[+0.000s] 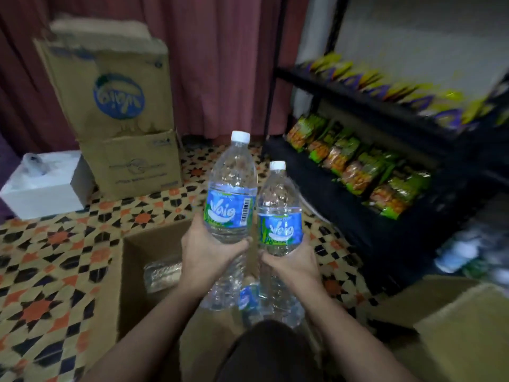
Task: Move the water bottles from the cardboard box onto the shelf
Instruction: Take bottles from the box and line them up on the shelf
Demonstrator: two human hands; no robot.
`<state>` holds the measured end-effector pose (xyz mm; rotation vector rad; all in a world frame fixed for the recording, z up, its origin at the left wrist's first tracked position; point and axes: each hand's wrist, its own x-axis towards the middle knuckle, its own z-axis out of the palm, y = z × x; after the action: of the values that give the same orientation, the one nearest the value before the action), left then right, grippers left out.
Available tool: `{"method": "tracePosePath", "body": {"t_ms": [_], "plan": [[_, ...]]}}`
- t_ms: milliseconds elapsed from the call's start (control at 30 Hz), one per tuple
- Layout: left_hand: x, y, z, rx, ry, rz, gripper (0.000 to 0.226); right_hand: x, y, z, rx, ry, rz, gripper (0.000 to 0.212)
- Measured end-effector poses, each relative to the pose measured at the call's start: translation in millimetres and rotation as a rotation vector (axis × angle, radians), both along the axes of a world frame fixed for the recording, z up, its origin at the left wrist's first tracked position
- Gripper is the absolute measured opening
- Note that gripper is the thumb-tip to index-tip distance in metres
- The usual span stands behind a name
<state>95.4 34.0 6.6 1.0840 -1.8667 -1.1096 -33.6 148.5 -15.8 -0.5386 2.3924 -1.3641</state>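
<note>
A dark red curtain [220,64] hangs across the back. In front of it, at the left, two brown cardboard cartons [118,111] stand stacked, the upper one tilted and printed with a blue round logo upside down. Beside them on the patterned orange, black and cream tiled floor [52,257] sits a white box [41,186]. At the right a black metal shelf [358,205] rises in tiers: yellow and purple snack packets [399,95] fill the upper tier, green and orange snack packets [358,172] the one below, and blurred bottles lie at the lowest level near the right edge. Nothing stands between the hands and the shelf's near edge.

Below the hands lies the open brown cardboard box [143,268], with more clear bottles inside it, partly hidden by the forearms.

The left hand [209,252] reaches forward with the forearm low, fingers wrapped around the lower body of a clear plastic water bottle with a blue label and white cap [231,194], thumb pressed on its front. The right hand [292,260] grips a second clear blue-labelled water bottle [279,216] the same way. Both bottles are upright, lifted above the box, side by side and nearly touching, the left one raised higher. The right bottle is just beside the shelf's corner.
</note>
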Motion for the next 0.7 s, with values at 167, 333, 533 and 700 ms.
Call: {"method": "tracePosePath", "body": {"t_ms": [167, 333, 533, 700], "plan": [[-52, 67, 77, -0.027, 0.173, -0.146, 0.079, -26, 81, 89, -0.165, 0.165, -0.209, 0.08], [-104, 159, 133, -0.003, 0.311, -0.333, 0.074, -49, 189, 157, -0.221, 0.332, -0.419, 0.079], [-158, 273, 186, -0.023, 0.417, -0.548, 0.076, -70, 305, 217, -0.256, 0.481, -0.607, 0.086], [-196, 356, 209, -0.055, 0.506, -0.676, 0.086, -87, 390, 242, -0.24, 0.572, -0.684, 0.075]]}}
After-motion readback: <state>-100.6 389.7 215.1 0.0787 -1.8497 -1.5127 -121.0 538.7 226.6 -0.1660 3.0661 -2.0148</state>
